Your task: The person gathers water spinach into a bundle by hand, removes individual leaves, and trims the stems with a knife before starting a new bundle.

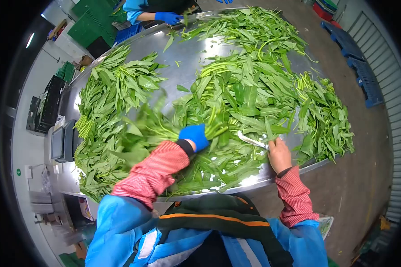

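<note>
My left hand [194, 137], in a blue glove, is closed around a bunch of leafy greens [216, 126] that look like water spinach. Stem ends stick out on its right side, while the leaves trail left and are blurred. My bare right hand [279, 155] grips a knife [253, 140] with a pale curved blade pointing up and left. The blade lies just over the near edge of a large heap of greens [245, 89]. Loose leaves and stems [214, 171] are scattered on the metal table [182, 80] below both hands.
More greens [107, 107] are stacked along the table's left side, and another pile [327, 118] lies at the right edge. A co-worker's blue-gloved hand [168, 18] is at the far side. A dark-screened device [63, 141] stands left; blue pallets [365, 80] lean by the right wall.
</note>
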A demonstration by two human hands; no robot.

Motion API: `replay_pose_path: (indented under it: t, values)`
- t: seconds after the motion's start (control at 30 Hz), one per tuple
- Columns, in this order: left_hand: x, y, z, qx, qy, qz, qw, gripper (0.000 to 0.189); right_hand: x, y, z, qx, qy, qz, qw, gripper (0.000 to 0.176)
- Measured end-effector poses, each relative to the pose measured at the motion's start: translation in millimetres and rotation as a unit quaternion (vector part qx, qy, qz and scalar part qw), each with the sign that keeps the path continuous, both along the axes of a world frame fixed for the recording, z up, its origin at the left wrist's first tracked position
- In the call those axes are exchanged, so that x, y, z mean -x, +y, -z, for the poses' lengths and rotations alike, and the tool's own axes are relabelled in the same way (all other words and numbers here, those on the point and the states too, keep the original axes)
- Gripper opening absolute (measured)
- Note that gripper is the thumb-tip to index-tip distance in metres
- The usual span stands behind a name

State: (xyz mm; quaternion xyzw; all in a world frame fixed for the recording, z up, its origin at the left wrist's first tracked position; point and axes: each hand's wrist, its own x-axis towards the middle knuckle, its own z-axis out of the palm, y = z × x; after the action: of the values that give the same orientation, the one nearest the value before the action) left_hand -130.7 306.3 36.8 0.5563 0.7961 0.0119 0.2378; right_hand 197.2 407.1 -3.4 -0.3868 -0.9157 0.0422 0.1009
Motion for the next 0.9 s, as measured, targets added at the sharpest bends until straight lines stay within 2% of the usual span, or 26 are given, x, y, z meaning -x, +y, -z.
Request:
replay_pose_path:
  t: [0.07,0.13,0.23,0.33,0.47,0.6,0.7,0.8,0.83,0.9]
  values:
    - [-9,-2,27,0.038,0.026,-0.026,0.999,0.048,-1,-1,7,0.012,-0.005,-0.005,1.0,0.02]
    - [-13,7,10,0.075,0.0,-0.048,0.996,0.04,-1,-5,-11,0.05,-0.002,-0.015,0.999,0.023]
    - [-5,14,6,0.118,-0.002,-0.046,0.992,0.041,8,-23,-44,0.144,0.116,0.04,0.982,0.032]
    - [-8,18,4,0.136,-0.003,-0.036,0.99,0.043,24,-47,-56,0.309,0.244,0.051,0.918,0.036]
    - [-7,16,15,0.13,0.004,-0.042,0.991,0.045,65,-72,-60,0.309,0.285,-0.014,0.907,0.031]
    - [-12,15,12,0.124,0.014,-0.049,0.991,0.041,99,-78,-66,0.291,0.173,-0.004,0.941,0.023]
    - [-21,9,7,0.095,0.036,-0.055,0.993,0.031,116,-72,-44,0.266,0.088,-0.023,0.96,0.02]
    - [-27,7,15,0.079,0.034,-0.068,0.994,0.031,137,-71,-24,0.247,0.004,0.026,0.969,0.021]
    - [-30,3,18,0.041,0.04,-0.056,0.997,0.026,146,-71,-7,0.23,-0.004,0.036,0.972,0.022]
    - [-29,1,19,0.037,0.034,-0.068,0.996,0.026,150,-73,7,0.231,0.007,0.037,0.972,0.023]
